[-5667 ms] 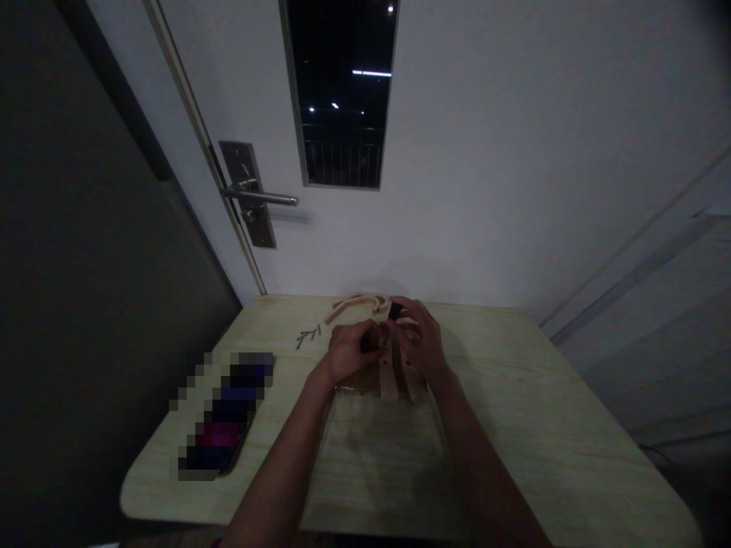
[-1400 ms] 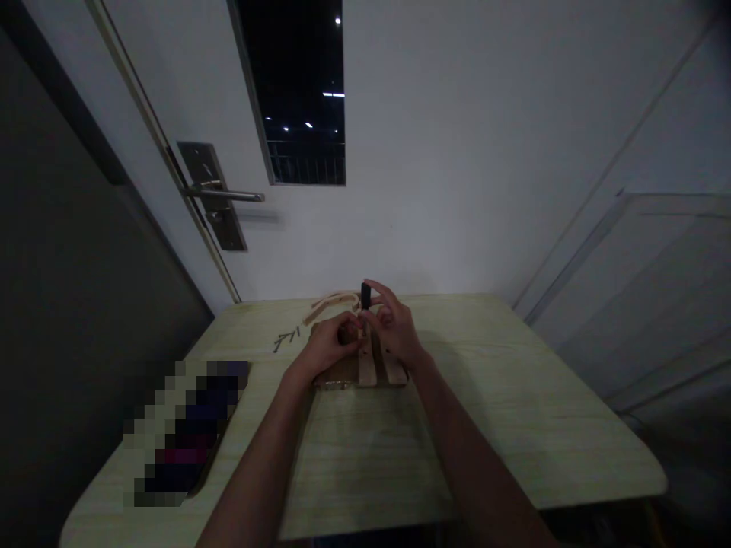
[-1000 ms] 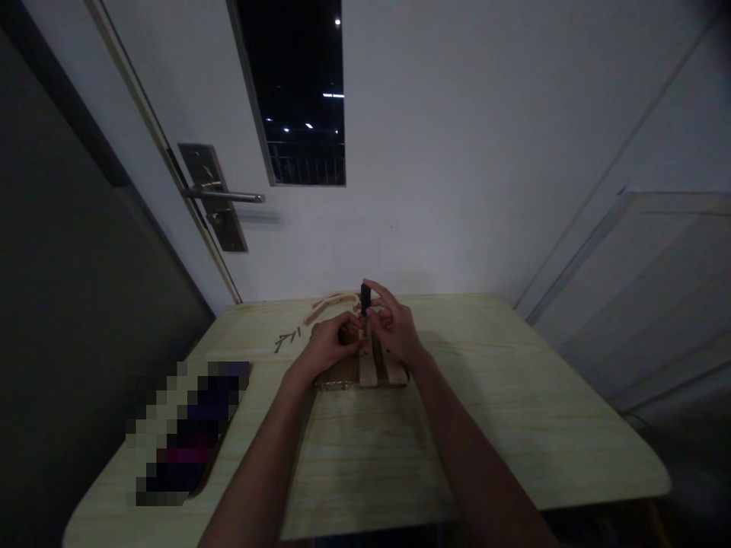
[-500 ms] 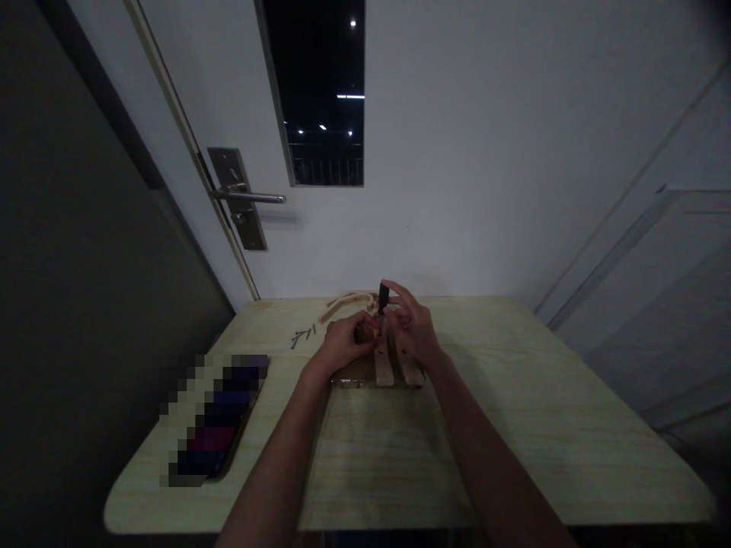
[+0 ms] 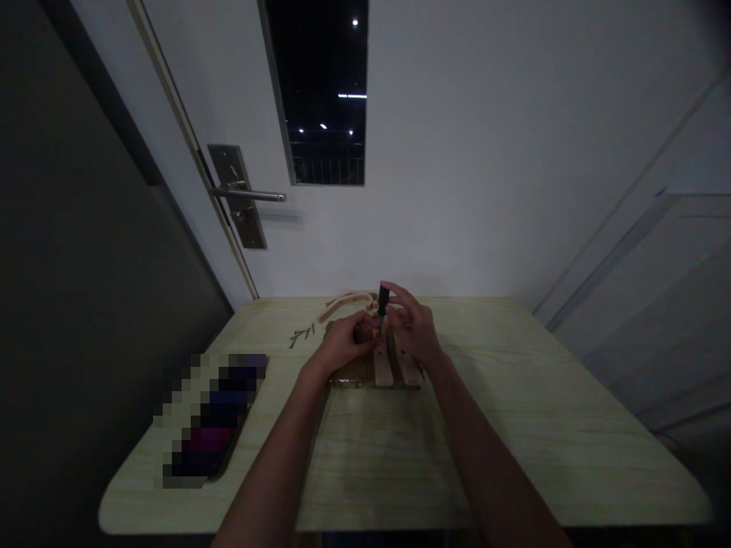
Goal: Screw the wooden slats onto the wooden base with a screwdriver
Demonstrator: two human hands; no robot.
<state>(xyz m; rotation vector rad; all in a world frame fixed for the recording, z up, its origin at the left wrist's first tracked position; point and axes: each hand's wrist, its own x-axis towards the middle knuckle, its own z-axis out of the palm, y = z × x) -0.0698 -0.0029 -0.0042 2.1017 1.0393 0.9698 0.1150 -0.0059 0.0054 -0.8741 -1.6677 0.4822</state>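
A black-handled screwdriver (image 5: 384, 297) stands nearly upright, its shaft pointing down at a pale wooden strip (image 5: 383, 371). My right hand (image 5: 416, 329) grips its handle, the index finger on the top end. My left hand (image 5: 346, 341) is closed around something at the strip near the screwdriver's tip; what the fingertips pinch is too small to make out. A second wooden strip (image 5: 410, 370) with a dark hole lies alongside, under my right hand. Both strips rest on a brown, shiny-wrapped block (image 5: 352, 373), partly hidden by my hands.
Curved wooden pieces (image 5: 346, 303) lie behind my left hand. Several screws (image 5: 298, 336) are scattered left of them. A phone-like dark object (image 5: 220, 418), partly pixelated, sits at the table's left. The table (image 5: 531, 426) meets a white door with a metal handle (image 5: 251, 195).
The screwdriver has tilted very slightly, with my right hand still on its handle. The view has shifted a little; my left hand stays in place.
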